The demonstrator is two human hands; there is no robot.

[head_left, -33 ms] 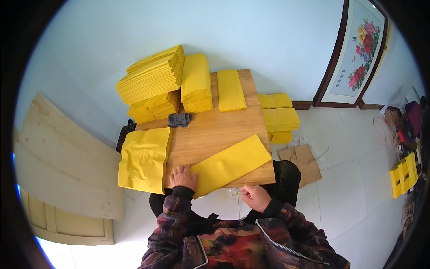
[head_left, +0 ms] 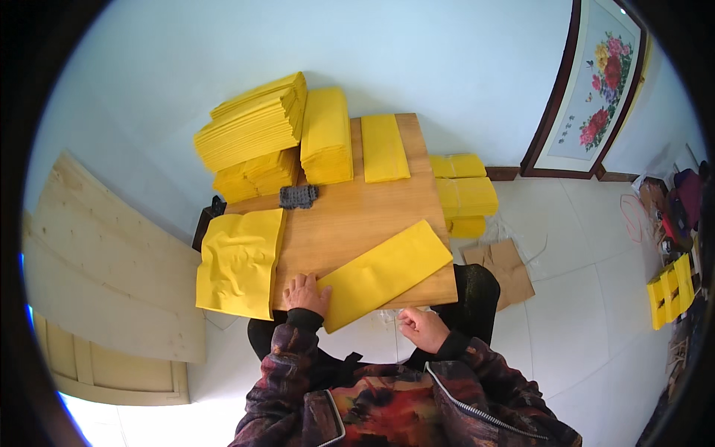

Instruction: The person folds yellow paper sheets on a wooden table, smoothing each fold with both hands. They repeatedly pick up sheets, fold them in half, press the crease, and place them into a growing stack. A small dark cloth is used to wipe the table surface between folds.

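My left hand (head_left: 306,293) lies on the wooden table (head_left: 335,235) near its front edge, fingers stretched out and holding nothing. Its thumb side is against a folded yellow sheet (head_left: 387,276), a long strip set slantwise, with its lower left corner jutting past the edge. Just off the front edge, below that sheet, my right hand (head_left: 423,328) is curled closed with nothing showing in it. A wider, creased yellow sheet (head_left: 240,262) lies left of my left hand and hangs over the table's left side.
Tall stacks of folded yellow sheets (head_left: 325,138) stand at the back left, with a flatter yellow pile (head_left: 385,149) beside them. A dark grey knitted-looking item (head_left: 299,197) lies in front. Yellow bundles (head_left: 465,195) and flattened cardboard (head_left: 500,274) are to the right; a wooden board (head_left: 112,261) is at left.
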